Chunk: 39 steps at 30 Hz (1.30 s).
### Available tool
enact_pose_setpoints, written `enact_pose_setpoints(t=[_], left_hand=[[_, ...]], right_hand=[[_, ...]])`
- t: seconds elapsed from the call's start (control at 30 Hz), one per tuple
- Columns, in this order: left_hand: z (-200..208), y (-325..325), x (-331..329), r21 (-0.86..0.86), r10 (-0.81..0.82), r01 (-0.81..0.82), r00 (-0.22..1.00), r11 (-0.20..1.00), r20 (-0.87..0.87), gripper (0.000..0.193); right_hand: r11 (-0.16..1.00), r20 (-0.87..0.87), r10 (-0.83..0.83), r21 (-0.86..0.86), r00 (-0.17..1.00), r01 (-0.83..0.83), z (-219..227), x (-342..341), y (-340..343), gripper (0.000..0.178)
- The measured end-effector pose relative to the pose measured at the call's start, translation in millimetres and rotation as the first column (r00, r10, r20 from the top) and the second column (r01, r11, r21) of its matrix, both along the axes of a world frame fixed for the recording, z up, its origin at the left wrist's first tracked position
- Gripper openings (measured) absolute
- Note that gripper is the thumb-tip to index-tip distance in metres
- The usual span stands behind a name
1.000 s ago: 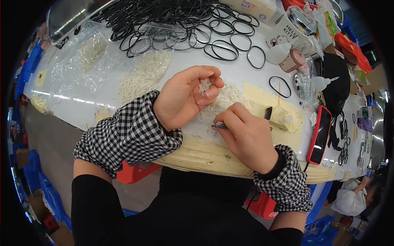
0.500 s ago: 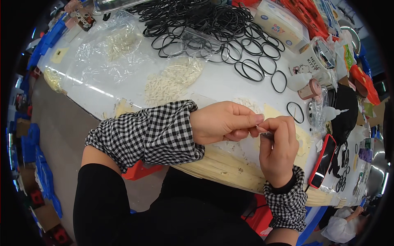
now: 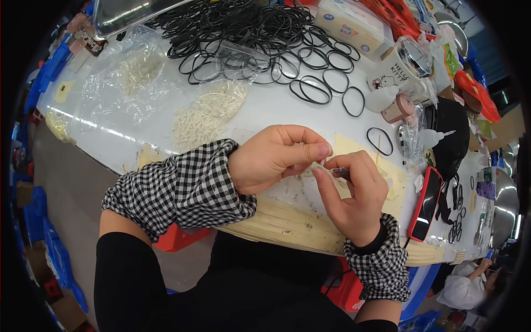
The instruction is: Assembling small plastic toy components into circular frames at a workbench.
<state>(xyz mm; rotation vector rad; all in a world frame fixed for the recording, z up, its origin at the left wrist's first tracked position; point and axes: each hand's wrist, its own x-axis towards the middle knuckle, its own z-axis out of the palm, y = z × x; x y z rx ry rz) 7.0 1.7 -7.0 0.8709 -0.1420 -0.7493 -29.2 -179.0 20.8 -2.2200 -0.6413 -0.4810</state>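
My left hand is closed in a pinch, thumb pressed to forefinger, with a tiny pale piece just showing at the tips. Close beside it, my right hand has curled fingers around a small dark object, its thumb held a little off the forefinger. What the dark object is cannot be made out. Under and behind the hands, small white pieces lie scattered on the white table. A larger heap of small white pieces spreads from a clear plastic bag beyond my left forearm.
Black rubber rings are heaped at the back, with a single ring nearer. Rightward stand a tissue box, a white cup, a pink jar and a red-cased phone. Light wood-coloured edging runs along the front.
My hands have drawn slightly apart, and the right thumb has opened away from its forefinger, exposing the dark object. The whole view has shifted, so the table's things appear further left.
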Motion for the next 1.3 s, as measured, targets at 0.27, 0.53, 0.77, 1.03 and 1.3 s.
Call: enact_pose_setpoints(t=[0.27,0.53,0.77,1.03,1.3], left_hand=[[2,-2,-2,0.013,-0.033,0.033,0.999,0.999,0.006,0.012],[2,-6,-4,0.028,-0.062,0.061,0.998,0.998,0.015,0.018],[6,-1,-3,-0.043,-0.138,0.136,0.990,0.990,-0.033,0.020],[9,-2,-3,-0.113,-0.196,0.195,0.981,0.974,0.003,0.021],[4,-3,-4,-0.151,-0.211,0.209,0.977,0.966,-0.003,0.021]], right_hand=[[0.998,-0.048,-0.012,0.061,0.999,0.015,-1,-2,-3,0.013],[1.000,-0.046,0.010,0.029,0.999,-0.009,1,-2,-3,0.012],[0.995,-0.073,-0.007,-0.100,0.997,-0.001,7,-1,-8,0.028],[0.985,-0.079,-0.024,-0.169,0.997,0.010,-1,-1,-9,0.033],[0.984,-0.083,-0.004,-0.177,0.997,-0.011,-1,-2,-11,0.032]])
